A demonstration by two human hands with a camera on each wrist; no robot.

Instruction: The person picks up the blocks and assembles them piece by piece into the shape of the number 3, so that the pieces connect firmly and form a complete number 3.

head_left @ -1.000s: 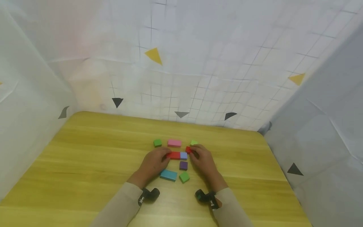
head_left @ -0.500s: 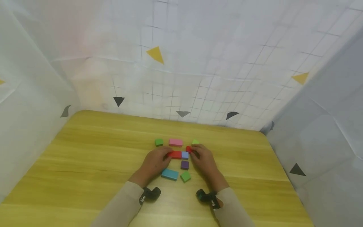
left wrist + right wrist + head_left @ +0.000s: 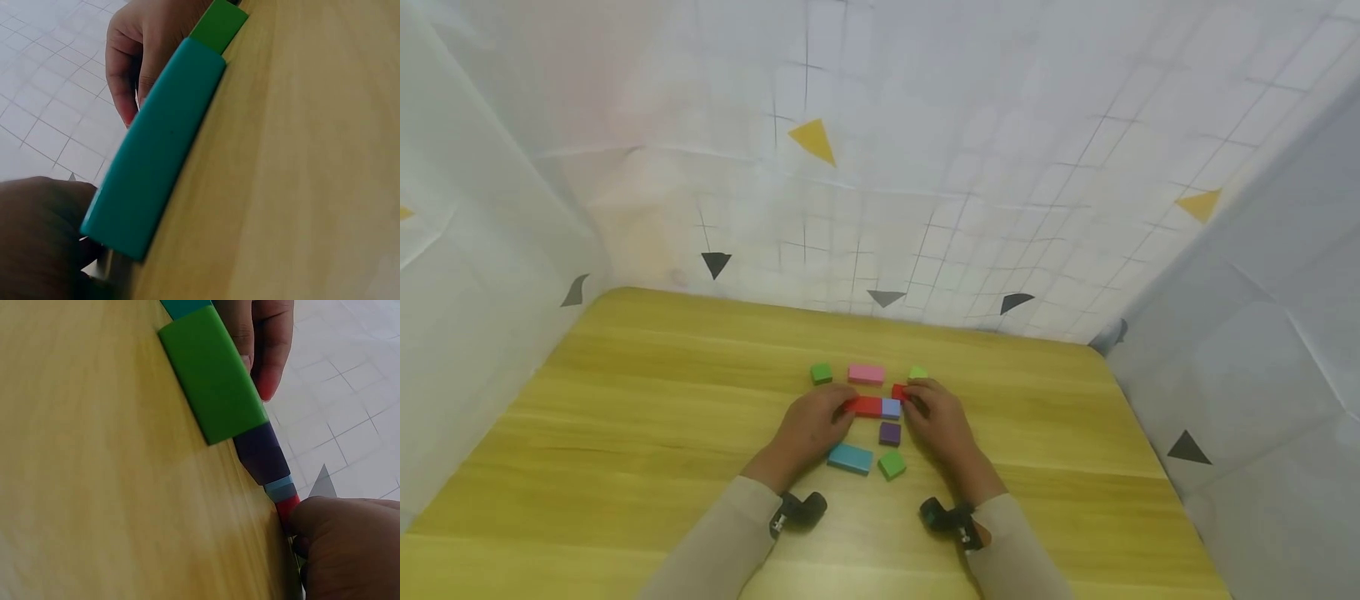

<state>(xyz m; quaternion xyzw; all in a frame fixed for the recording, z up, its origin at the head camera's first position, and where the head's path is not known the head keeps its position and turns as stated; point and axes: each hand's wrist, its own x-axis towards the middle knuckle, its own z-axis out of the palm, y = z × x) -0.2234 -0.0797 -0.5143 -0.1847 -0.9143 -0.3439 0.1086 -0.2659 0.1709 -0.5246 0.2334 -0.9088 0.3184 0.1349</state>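
In the head view, my left hand (image 3: 808, 423) pinches the left end of a long red block (image 3: 867, 407). A small periwinkle block (image 3: 891, 408) sits end to end with it on the right. My right hand (image 3: 938, 421) holds a small red block (image 3: 898, 392) between thumb and fingers, just behind and right of the periwinkle one. That red block also shows beside the right thumb (image 3: 287, 512) in the right wrist view. A purple block (image 3: 890, 434) lies in front of the periwinkle one. The left wrist view is largely filled by a teal block (image 3: 156, 150), partly covering the hands.
Behind the hands lie a green block (image 3: 822, 373), a pink block (image 3: 867, 374) and a lime block (image 3: 917, 373), partly hidden by the right hand. Nearer the person is another green block (image 3: 892, 465), right of the teal one. White sheeting (image 3: 880, 208) borders the wooden table (image 3: 700, 350).
The head view has shifted slightly. Both hands keep their hold on the two red blocks, and the arrangement of blocks looks the same.
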